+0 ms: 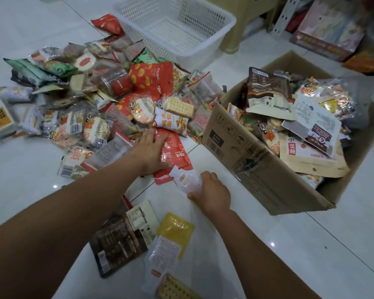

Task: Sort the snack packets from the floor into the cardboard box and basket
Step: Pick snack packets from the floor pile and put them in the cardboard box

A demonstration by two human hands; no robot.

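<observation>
A big heap of snack packets covers the white tiled floor at left and centre. My left hand lies flat with straight fingers on a red packet at the heap's near edge. My right hand grips a small clear white packet just in front of the red one. The cardboard box at right is piled with packets. Behind the heap stands the white plastic basket, with nothing visible inside it.
Near me on the floor lie a dark brown packet, a yellow packet, a clear white packet and a cracker pack. A beige stool leg and stacked boxes stand at the back right.
</observation>
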